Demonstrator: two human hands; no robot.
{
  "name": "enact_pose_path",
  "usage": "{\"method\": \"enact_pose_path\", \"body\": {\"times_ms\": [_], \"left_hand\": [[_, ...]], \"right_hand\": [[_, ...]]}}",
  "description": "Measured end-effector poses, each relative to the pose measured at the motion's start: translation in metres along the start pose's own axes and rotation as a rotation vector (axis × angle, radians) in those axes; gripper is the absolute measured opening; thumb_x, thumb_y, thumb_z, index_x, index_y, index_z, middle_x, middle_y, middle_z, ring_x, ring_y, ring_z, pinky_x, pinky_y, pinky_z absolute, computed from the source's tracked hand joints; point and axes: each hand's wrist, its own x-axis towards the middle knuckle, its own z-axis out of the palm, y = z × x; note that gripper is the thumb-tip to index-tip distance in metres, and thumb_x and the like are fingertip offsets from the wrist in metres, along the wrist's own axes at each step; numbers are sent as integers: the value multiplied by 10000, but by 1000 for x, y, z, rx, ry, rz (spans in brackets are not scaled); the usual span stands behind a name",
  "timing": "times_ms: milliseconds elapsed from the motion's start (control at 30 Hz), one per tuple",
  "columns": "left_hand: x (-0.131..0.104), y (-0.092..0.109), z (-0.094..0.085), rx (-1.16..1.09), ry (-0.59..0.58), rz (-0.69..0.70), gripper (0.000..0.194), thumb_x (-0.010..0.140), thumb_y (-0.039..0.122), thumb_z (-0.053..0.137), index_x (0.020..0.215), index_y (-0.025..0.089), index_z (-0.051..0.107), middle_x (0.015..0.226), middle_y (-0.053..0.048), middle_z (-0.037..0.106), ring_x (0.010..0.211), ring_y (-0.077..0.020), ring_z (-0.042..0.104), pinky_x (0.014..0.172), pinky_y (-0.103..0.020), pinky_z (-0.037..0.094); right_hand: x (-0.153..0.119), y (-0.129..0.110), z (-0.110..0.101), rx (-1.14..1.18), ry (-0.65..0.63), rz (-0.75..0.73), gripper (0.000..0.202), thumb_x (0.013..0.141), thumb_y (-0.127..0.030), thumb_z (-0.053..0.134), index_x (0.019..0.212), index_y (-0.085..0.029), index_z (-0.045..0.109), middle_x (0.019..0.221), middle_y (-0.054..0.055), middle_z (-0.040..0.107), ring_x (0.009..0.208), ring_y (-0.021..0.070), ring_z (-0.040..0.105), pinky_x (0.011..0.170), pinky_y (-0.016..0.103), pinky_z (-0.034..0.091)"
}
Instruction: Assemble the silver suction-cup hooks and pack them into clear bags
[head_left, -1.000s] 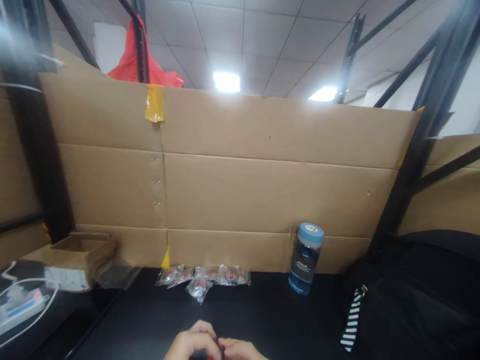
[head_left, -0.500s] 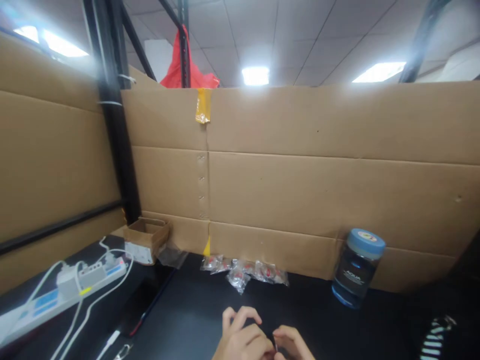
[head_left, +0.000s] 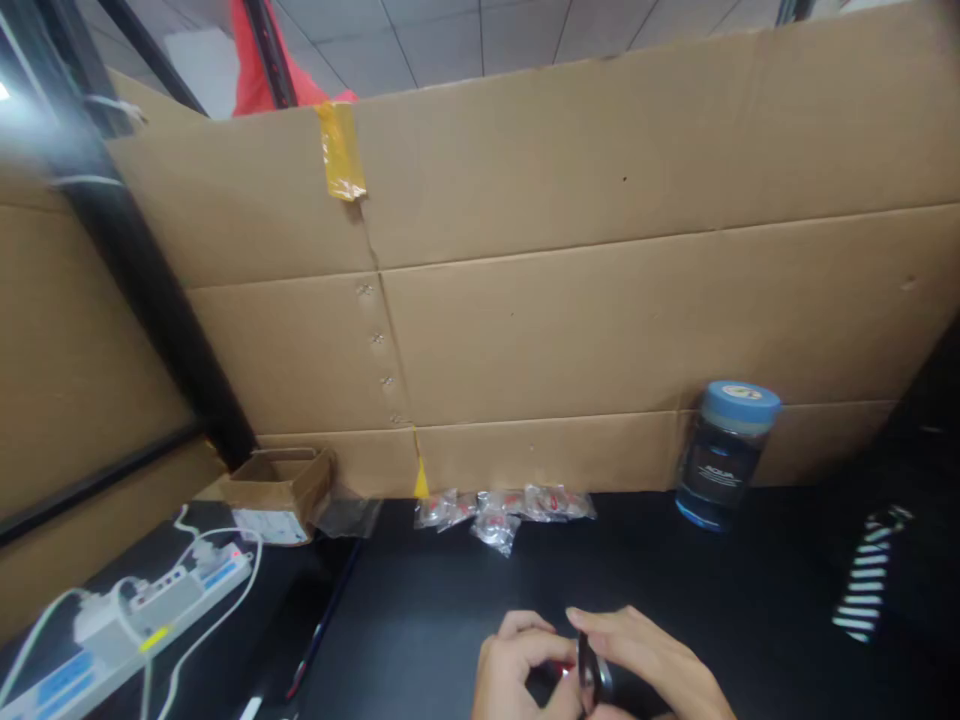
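At the bottom of the head view, my left hand (head_left: 517,665) is closed with its fingers curled round a small dark, shiny, round-edged object (head_left: 589,672). A bit of red shows between those fingers. My right hand (head_left: 656,660) comes from the right, its upper digit pressed on the top edge of the same object and the other fingers partly hidden below. What the object is, I cannot make out. Beyond both hands, several small clear plastic packets (head_left: 496,530) with red bits inside lie along the foot of the cardboard wall.
A blue-lidded bottle (head_left: 726,455) stands at the right against the cardboard wall (head_left: 525,340). Leftward are a small open cardboard box (head_left: 274,495), a clear plastic bag (head_left: 349,515) and a white power strip (head_left: 150,625) with cables. A striped strap (head_left: 862,580) lies far right.
The view has tilted down and rolled. My hands have shifted right in the picture, and the dark object between them now shows more plainly. My right hand has come up over its edge.
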Motion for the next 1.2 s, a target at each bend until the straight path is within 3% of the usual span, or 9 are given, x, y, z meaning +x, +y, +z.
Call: {"method": "enact_pose_path", "body": {"times_ms": [100,167,233,433,600,733,933,1033,1200], "left_hand": [[2,10,-9,-91,-102,32,169,877,233,699,836,270,858,720,-58,760,1026,-252,694,940,-303,544],[3,15,-14,-122,-188,32,182,911,269,681,856,246,853,845,-77,790,1055,-254,696,971,-308,538],[4,18,-16,-144,-165,7,141,884,284,722,843,220,841,1060,-107,783,1085,-266,699,988,-318,538],[4,23,-12,-234,-158,18,164,871,306,729,807,174,799,961,-116,753,1022,-268,708,941,-317,556],[3,27,-9,-198,-161,9,191,882,316,734,757,178,780,1007,-102,731,992,-240,700,958,-301,532],[3,33,-10,-264,-132,-4,169,825,329,797,763,175,769,925,-84,726,951,-239,698,913,-292,534],[-2,36,-13,-241,-111,-34,71,790,201,776,724,213,799,940,-77,769,1112,-266,652,980,-316,488],[-4,39,-14,-187,-105,-13,113,802,182,742,730,245,803,798,-59,778,1169,-280,608,1001,-346,480],[-8,48,-16,-1,-91,13,122,829,225,711,770,269,808,840,-55,784,1192,-300,601,1027,-408,459]], "right_hand": [[15,-13,-6,-146,-37,-170,466,957,-373,719,1381,-235,585,1279,133,751,1148,234,743,999,294,586],[20,-18,-8,-194,-43,-254,392,1031,-378,605,1378,-207,542,1284,159,744,1227,224,699,1014,292,569],[20,-22,-11,-214,-83,-279,377,1067,-379,528,1397,-198,494,1278,169,744,1287,221,655,1025,301,557],[18,-25,-22,-170,-165,-269,450,1070,-475,485,1434,-214,442,1311,151,731,1284,202,660,1026,280,548],[22,-32,-23,-196,-171,-238,483,1081,-465,458,1479,-196,409,1304,167,731,1233,220,697,930,292,590],[22,-41,-22,-207,-204,-173,421,1072,-302,509,1474,-204,430,1317,150,725,1281,236,662,993,353,556],[15,-42,-22,-25,-173,-45,519,996,-383,664,1445,-227,455,1342,152,701,1246,235,680,1009,348,553],[10,-39,-17,82,-100,32,621,902,-426,777,1419,-235,489,1243,128,731,1103,226,734,959,323,587],[8,-41,-11,208,-88,140,620,867,-400,816,1382,-242,510,1085,70,726,884,179,751,840,276,621]]}}
